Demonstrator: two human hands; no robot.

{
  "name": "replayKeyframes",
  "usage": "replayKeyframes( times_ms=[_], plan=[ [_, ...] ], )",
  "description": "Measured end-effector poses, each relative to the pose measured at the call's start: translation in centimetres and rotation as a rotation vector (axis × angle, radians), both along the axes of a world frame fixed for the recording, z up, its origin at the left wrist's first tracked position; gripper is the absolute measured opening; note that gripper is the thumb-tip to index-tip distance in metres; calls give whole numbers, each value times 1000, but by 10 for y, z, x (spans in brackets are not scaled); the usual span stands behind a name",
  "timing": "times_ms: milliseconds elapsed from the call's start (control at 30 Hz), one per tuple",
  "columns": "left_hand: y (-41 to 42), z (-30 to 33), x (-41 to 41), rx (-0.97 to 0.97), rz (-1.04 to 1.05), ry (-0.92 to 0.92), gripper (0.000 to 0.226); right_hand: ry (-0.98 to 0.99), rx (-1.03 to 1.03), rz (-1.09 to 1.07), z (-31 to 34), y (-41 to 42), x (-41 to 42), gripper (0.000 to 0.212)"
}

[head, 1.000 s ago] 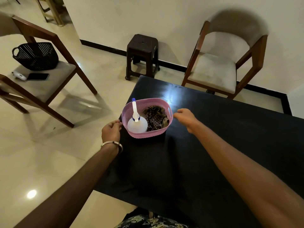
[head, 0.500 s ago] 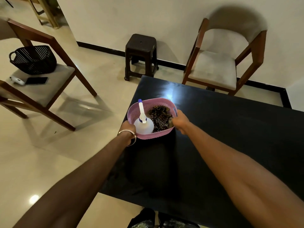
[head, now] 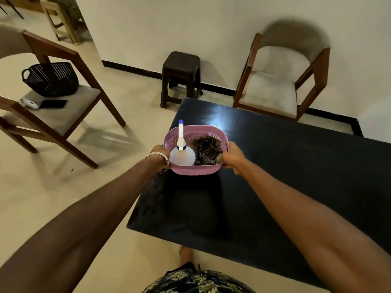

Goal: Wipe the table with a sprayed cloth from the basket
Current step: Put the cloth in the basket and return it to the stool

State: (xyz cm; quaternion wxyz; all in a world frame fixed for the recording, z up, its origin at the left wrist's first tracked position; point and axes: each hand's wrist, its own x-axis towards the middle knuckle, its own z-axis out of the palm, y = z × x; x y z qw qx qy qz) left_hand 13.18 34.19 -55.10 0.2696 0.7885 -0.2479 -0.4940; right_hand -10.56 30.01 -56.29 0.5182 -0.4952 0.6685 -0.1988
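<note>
Where the black table has its near left corner, sits a pink basket on the shiny dark top. Left hand gripping the basket's left side, right hand gripping its right side, both closed tight on the rim. Inside the basket, a white spray bottle with a blue tip on the left, a crumpled checked cloth on the right. Past the table, against the pale wall, a dark stool and a wooden chair with a soft seat. Left of the table, on the cream floor, another wooden chair holding a black basket and a phone. Bright spot of light on the tabletop just behind the pink basket.
</note>
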Motion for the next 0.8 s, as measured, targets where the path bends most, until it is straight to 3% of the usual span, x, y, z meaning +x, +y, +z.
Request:
replayKeyframes(
  times_ms=[200, 467, 800],
  plan=[
    [24, 31, 1, -5, -14, -9, 31, -76, 9, 7, 11, 26, 3, 57],
    [76, 53, 22, -24, -30, -78, 26, -82, -41, 93, 50, 72, 23, 40],
    [100, 59, 90, -71, -11, -57, 26, -92, -59, 80, 62, 104, 91, 48]
  ],
)
